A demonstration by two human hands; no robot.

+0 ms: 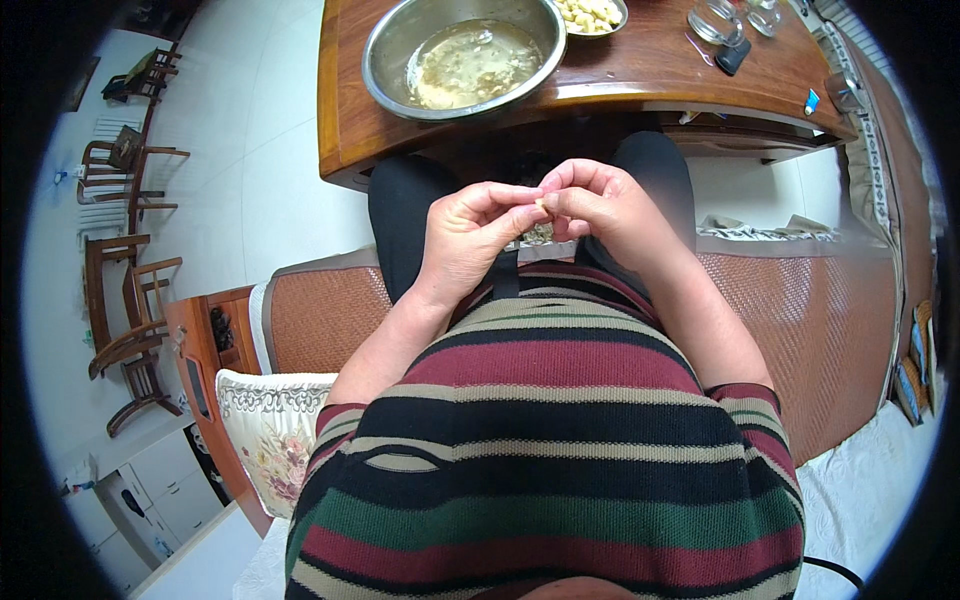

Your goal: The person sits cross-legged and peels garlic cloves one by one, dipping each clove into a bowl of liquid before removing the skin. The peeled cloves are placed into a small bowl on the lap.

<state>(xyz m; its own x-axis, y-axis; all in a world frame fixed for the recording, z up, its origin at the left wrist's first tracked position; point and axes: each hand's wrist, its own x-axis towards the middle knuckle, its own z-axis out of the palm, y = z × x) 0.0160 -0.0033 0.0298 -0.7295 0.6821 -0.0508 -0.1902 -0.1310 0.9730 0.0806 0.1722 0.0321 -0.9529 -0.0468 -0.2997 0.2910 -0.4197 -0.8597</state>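
Note:
Over my lap, my left hand (480, 221) and my right hand (600, 206) meet fingertip to fingertip. Between their thumbs and forefingers they pinch a small pale piece (541, 204), which looks like a garlic clove; the fingers cover most of it. Beyond my knees, a large metal basin (457, 112) stands at the near edge of the wooden table (345, 142), with cloudy water (480, 64) and pale bits in it. Right of the basin, a smaller bowl (616, 28) holds several pale peeled cloves (589, 15). Below my hands, whitish-brown scraps (537, 232) are partly hidden.
A glass mug (715, 22), a dark phone-like object (733, 57) and a small blue-and-white tube (811, 102) lie towards the table's right. A floral cushion (277, 442) rests beside me on the seat with a woven mat (322, 322). Wooden chairs (124, 169) stand far left.

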